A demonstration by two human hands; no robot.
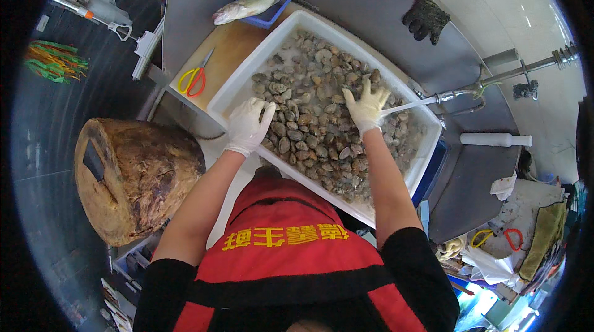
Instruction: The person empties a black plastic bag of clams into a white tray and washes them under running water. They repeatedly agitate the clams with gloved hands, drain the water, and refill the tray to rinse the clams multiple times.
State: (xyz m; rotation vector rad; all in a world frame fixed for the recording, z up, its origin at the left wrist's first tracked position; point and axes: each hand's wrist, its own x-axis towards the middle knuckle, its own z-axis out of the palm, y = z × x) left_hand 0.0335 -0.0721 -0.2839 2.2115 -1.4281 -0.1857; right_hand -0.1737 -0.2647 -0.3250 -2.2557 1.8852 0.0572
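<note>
A white plastic tub (232,82) in front of me holds many clams (304,121) in shallow, cloudy water. My right hand (366,107), in a pale glove, lies on the clams with its fingers spread. Beside it, a stream of water (406,107) runs from a metal tap (448,95) into the tub. At the tub's near left rim is my left hand (250,125), gloved in thin white, with fingers bent and thumb towards the clams. Whether anything is between those fingers is hidden.
Scissors (197,76) with yellow and red handles lie on a brown board (232,49). Behind them, a fish (250,5) rests across a blue basket (267,18). A wooden block (148,179) stands left. A dark glove (424,18) hangs over the metal splashback (366,21).
</note>
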